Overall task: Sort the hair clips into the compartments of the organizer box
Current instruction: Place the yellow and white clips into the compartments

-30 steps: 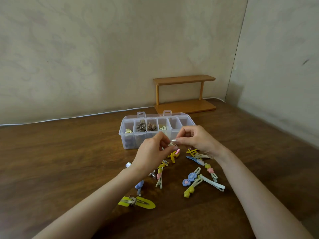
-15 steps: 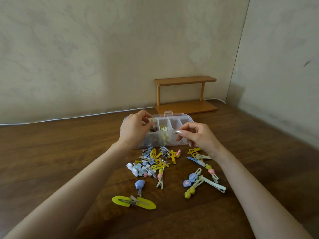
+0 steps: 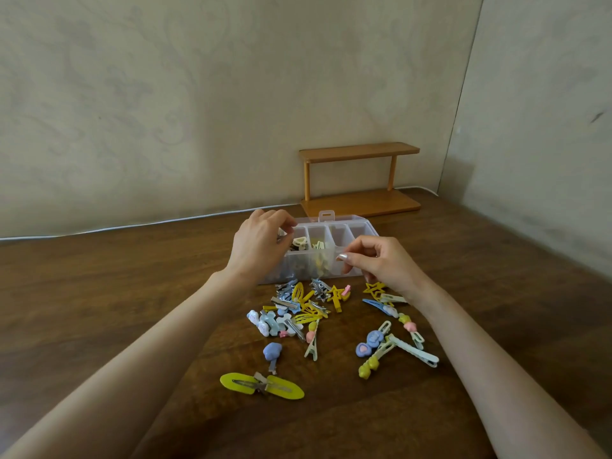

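The clear organizer box (image 3: 361,226) stands on the table with its lid back. Several of its compartments hold small clips. My left hand (image 3: 261,243) hovers over the box's left compartments with its fingertips bunched together. A cream clip (image 3: 299,241) lies just under those fingertips; I cannot tell if they touch it. My right hand (image 3: 374,263) is at the box's front right wall, fingers curled in, with nothing visible in it. A pile of hair clips (image 3: 298,309) in yellow, blue, white and silver lies in front of the box.
A large yellow clip (image 3: 261,385) lies nearest to me, with a blue flower clip (image 3: 272,352) beyond it. More clips (image 3: 390,346) are scattered at the right under my right forearm. A small wooden shelf (image 3: 361,180) stands behind the box against the wall. A white cable (image 3: 132,225) runs along the table's back edge.
Both hands held a small clip together over the pile. My left hand then carried it up over the box's left compartments, while my right hand stayed by the box front.
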A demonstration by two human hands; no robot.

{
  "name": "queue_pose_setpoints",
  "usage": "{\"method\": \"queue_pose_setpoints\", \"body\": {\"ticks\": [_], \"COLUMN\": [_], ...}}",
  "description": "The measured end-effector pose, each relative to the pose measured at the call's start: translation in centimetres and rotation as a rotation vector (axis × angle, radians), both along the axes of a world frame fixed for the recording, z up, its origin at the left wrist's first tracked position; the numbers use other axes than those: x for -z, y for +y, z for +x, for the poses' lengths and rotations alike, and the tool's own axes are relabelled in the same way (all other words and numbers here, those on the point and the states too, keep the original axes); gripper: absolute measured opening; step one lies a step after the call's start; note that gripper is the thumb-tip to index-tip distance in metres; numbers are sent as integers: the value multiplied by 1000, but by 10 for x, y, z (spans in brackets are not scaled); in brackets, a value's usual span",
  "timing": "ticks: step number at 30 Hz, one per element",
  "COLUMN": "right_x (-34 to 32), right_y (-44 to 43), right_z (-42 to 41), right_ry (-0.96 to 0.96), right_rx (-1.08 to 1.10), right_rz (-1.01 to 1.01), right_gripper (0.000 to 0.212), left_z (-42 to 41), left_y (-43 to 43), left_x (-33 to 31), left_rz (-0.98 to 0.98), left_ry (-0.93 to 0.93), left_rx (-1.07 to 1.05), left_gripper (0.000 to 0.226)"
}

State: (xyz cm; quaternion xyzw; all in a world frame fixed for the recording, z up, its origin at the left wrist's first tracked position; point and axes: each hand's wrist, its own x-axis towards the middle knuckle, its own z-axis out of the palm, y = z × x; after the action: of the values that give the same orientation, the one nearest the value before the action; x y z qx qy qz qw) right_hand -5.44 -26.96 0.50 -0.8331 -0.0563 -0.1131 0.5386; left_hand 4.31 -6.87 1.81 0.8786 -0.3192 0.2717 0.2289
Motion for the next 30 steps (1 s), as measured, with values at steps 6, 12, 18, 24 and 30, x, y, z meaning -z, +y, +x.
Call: {"method": "queue_pose_setpoints", "body": {"ticks": [6, 12, 18, 24, 30], "right_x": [4, 6, 8, 8, 8], "right_y": [2, 5, 5, 4, 4], "right_z": [2, 2, 3, 3, 1], "right_ry": [15, 26, 32, 42, 45], "right_rx": [-1, -8, -8, -13, -32], "right_rz": [-45, -115, -140, -156, -173], "right_gripper": [3, 5, 4, 4, 7], "left_z": [-26, -34, -37, -37, -51], "left_y": [19, 29, 33, 32, 25], "left_x": [1, 3, 7, 12, 7], "left_rz": [16, 171, 268, 253, 295], "left_ry": [-30, 197, 268, 282, 434], "left_rx": [79, 148, 187, 213, 345], "left_gripper": [6, 9, 11, 10, 20]}}
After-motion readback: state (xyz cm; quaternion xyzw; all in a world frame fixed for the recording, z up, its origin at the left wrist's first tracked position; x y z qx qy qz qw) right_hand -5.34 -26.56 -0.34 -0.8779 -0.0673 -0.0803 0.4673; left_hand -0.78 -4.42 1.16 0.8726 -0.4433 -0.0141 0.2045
